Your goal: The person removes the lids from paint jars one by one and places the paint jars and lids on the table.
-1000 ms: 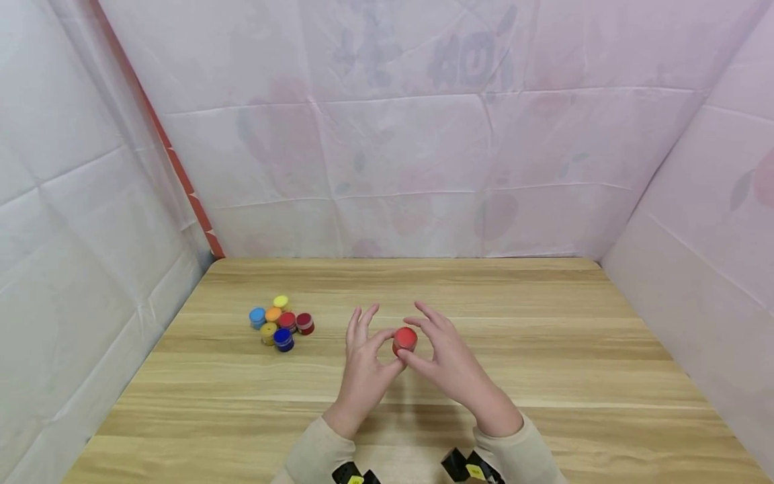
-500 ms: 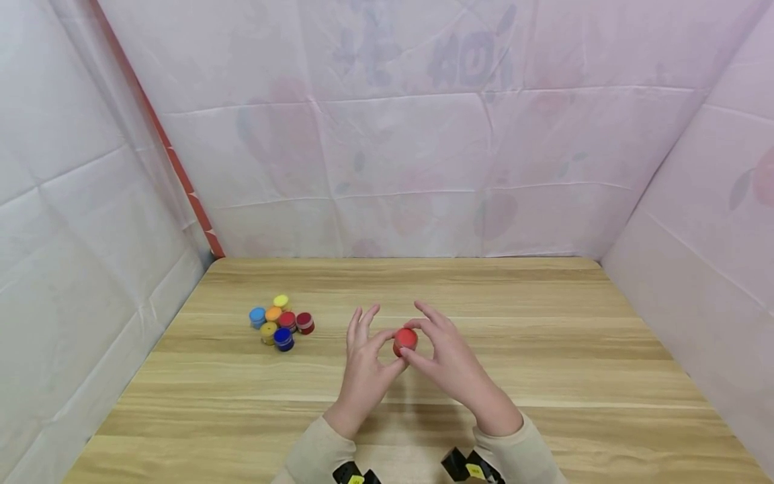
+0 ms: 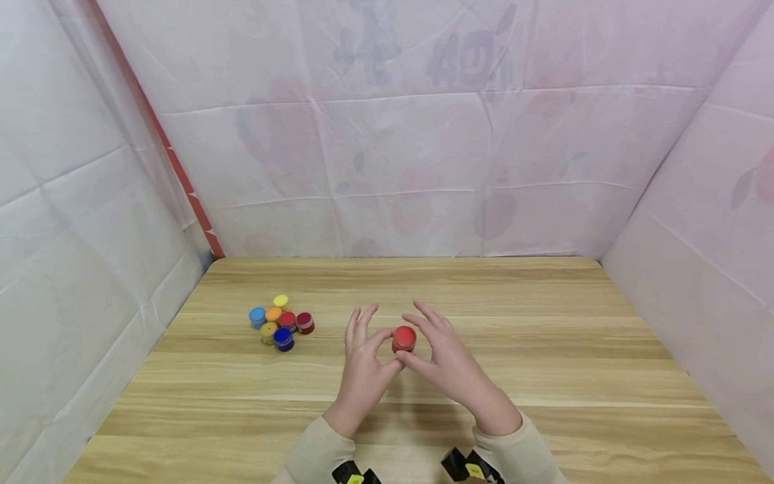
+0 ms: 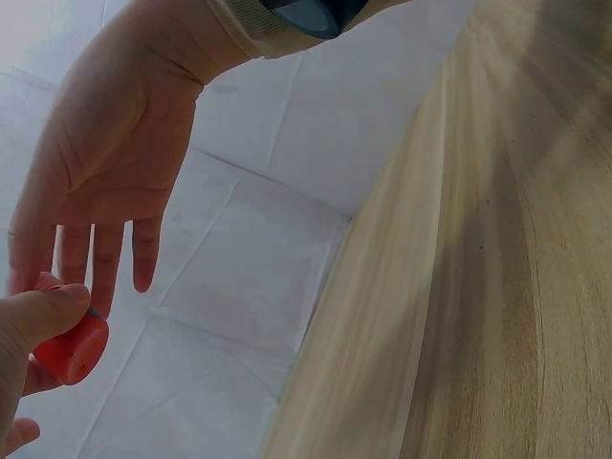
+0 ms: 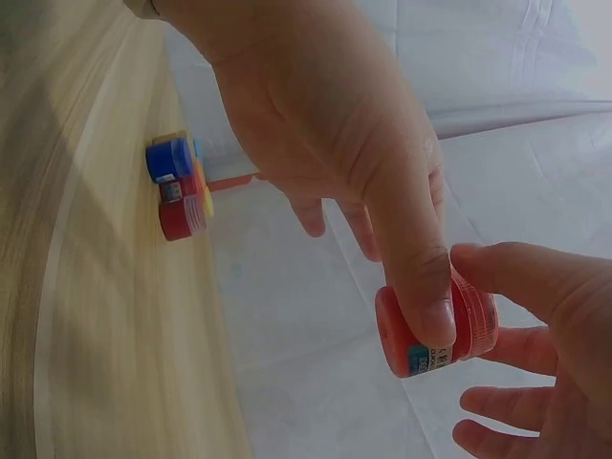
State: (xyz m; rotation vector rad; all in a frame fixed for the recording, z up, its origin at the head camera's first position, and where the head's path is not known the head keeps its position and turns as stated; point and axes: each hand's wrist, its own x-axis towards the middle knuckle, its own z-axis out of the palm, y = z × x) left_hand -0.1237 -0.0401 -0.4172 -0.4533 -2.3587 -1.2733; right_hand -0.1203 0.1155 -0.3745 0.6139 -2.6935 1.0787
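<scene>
A small red paint pot [image 3: 404,339], with a clear ridged lid rim [image 5: 478,320] and a label on its side, is up between both hands in the middle. My left hand [image 3: 365,370] pinches its body between thumb and index finger, the other fingers raised. At the lid end, my right hand [image 3: 450,359] has its thumb tip close by the near side. Its index finger stands slightly off the far side in the head view, the remaining fingers spread. The pot's base [image 4: 84,352] faces the camera in the left wrist view, where the lid is mostly hidden.
Several more paint pots stand clustered at the left of the wooden table [image 3: 544,349], among them a dark blue pot [image 3: 283,339], a light blue pot [image 3: 257,317] and a yellow pot [image 3: 281,302]. A pale cloth backdrop [image 3: 399,154] encloses the back and sides.
My right index finger touched the lid's far edge half a second ago and is now lifted slightly away. The left hand keeps its hold on the pot, almost in place.
</scene>
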